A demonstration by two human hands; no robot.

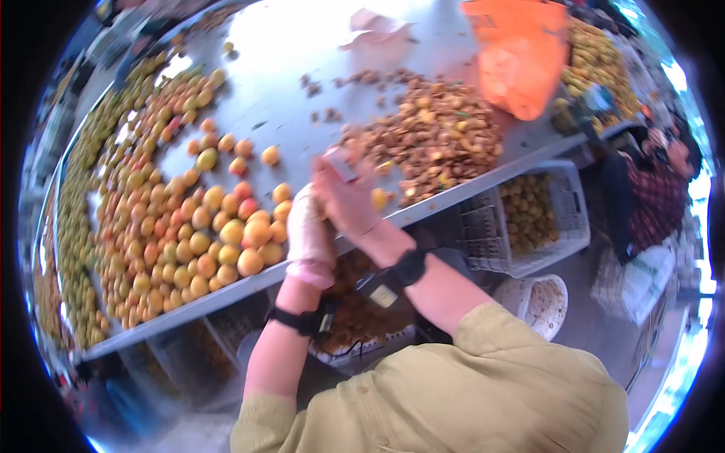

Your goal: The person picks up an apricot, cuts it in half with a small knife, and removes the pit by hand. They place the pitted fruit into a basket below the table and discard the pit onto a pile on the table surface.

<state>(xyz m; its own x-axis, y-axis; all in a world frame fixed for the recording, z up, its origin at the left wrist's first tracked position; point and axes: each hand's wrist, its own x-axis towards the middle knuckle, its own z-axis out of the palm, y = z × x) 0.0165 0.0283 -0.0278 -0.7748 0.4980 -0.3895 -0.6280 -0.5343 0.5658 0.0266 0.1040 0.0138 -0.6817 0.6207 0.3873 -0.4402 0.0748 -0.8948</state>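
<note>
Both my hands meet over the front edge of a metal table. My left hand wears a pale glove; its fingers are hidden behind the other hand, so its hold cannot be made out. My bare right hand is blurred, curled around a small pale object that I cannot identify. Whole orange-yellow fruits, apricot-like, cover the table to the left. Right of my hands lies a heap of brown pits mixed with yellow fruit pieces.
An orange plastic bag lies at the table's far right. Below the edge stand a white crate holding fruit and a white bucket. A person in a checked shirt sits at the right. More fruit is heaped farther off.
</note>
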